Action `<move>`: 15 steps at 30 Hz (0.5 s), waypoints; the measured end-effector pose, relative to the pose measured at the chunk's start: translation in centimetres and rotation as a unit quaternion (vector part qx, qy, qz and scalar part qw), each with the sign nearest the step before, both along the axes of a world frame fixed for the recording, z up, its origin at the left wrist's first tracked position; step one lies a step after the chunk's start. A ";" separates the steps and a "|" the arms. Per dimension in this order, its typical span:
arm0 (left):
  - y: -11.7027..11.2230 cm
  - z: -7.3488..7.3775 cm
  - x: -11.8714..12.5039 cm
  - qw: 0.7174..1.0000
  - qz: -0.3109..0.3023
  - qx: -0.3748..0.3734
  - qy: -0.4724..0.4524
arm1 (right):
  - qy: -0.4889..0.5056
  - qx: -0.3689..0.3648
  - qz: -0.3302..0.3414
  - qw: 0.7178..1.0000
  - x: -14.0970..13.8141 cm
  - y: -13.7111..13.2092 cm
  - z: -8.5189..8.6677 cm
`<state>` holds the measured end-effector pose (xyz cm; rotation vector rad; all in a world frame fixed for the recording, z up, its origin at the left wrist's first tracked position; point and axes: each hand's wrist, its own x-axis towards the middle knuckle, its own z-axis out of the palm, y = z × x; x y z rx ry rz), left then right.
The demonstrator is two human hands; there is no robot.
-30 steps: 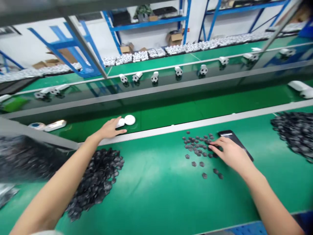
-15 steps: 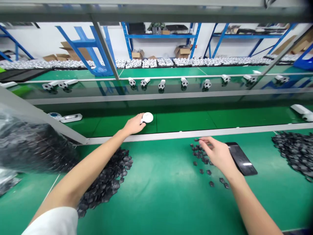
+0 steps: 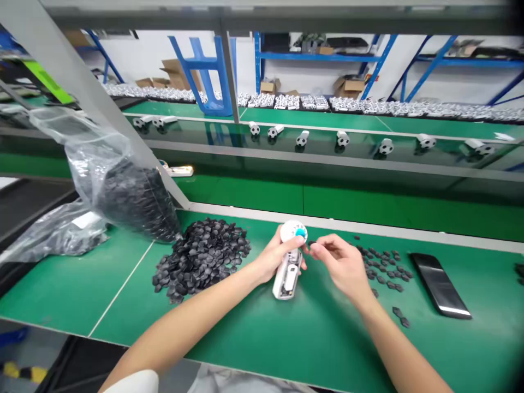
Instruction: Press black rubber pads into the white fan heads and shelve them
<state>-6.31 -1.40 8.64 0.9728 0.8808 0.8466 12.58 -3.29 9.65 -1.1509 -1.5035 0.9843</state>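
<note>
Near the middle of the green bench, my left hand (image 3: 271,259) is closed around a white handheld device (image 3: 286,281). It has a round white head with a turquoise spot, and a handle with a clear cover. My right hand (image 3: 343,268) pinches a small black piece (image 3: 311,244) close beside the device's head; whether they touch I cannot tell. Loose small black pieces (image 3: 385,265) lie scattered to the right of that hand. Beyond them rests a black smartphone (image 3: 440,286). A heap of larger black polygonal pieces (image 3: 204,254) spreads left of my left hand.
A clear plastic bag (image 3: 135,191) full of black pieces leans by a slanted metal post (image 3: 106,103). Behind the bench's metal rim runs a lower green belt (image 3: 347,210) with another white device (image 3: 180,171). White devices with football-patterned heads (image 3: 343,139) stand in a row farther back.
My left hand has brought the white device from over the belt to the bench. My right hand has come toward it with a black piece. The view has shifted left.
</note>
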 end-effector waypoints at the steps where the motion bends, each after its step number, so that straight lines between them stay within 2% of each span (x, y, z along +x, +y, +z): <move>1: -0.2 -0.4 0.1 1.000 0.012 -0.014 -0.007 | 0.012 -0.029 0.015 0.999 0.0 -0.2 -0.5; 6: -0.9 -2.1 0.7 0.998 0.044 -0.047 -0.013 | 0.026 -0.101 0.030 0.994 -0.2 -0.7 -2.4; 11: -2.1 -2.5 0.9 0.997 0.062 -0.035 0.032 | -0.046 -0.073 0.012 0.996 -0.8 -1.3 -3.3; 15: -2.7 -2.5 0.6 0.995 0.068 -0.018 0.065 | -0.068 -0.036 -0.005 0.997 -1.5 -1.7 -3.9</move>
